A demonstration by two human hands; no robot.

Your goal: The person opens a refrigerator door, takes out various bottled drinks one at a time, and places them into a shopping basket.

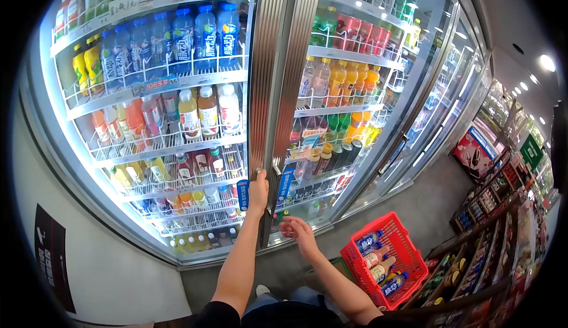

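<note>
At the metal seam between the left cooler door [258, 121] and the right cooler door [287, 109], gripping the left door's handle [258, 170] with the left hand [258, 193], fingers wrapped around it and leaving only a small metal end visible above the fist. Cannot tell whether the left cooler door stands slightly ajar. Holding the right hand [300, 233] lower and farther right, in front of the cooler, with fingers parted and loosely bent. Just beside the left hand, a blue tag [243, 195]; near the second handle [277, 168], another such tag. Behind the left glass, lit shelves with a row of blue bottles [205, 38] high up; behind the right glass, red cans [367, 35] above orange bottles [355, 79]. Low on the right, well apart from the handle, a red basket [405, 248] with several bottles lying inside.
</note>
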